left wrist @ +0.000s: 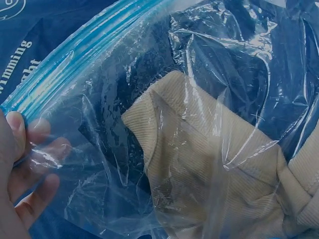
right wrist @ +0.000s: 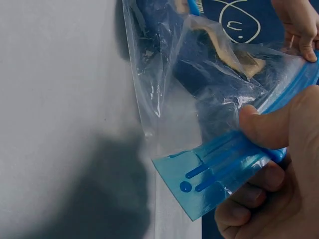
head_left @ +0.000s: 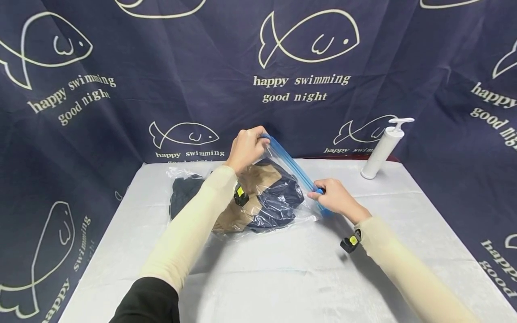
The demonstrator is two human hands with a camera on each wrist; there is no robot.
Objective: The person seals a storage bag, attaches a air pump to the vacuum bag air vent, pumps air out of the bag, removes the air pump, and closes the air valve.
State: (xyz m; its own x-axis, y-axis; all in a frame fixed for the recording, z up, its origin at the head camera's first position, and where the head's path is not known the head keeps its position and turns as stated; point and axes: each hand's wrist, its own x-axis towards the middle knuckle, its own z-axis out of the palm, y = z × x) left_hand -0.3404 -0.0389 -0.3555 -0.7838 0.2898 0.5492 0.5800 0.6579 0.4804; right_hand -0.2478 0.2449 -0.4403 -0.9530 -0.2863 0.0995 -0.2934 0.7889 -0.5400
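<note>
Clear bag (head_left: 310, 211) on table (head_left: 282, 278), blue strip (head_left: 291, 163) held in two places.
Bag lies nearer the table's far edge than its near edge, reaching toward the far left corner; dark and beige clothing (head_left: 264, 177) inside. Left hand (head_left: 247, 149): fingers pinch the strip at its far end. Right hand (head_left: 334, 197): thumb and fingers grip the strip short of its near end, which extends past them. White pump (head_left: 379, 154) stands near the table's far right corner, handle up.
</note>
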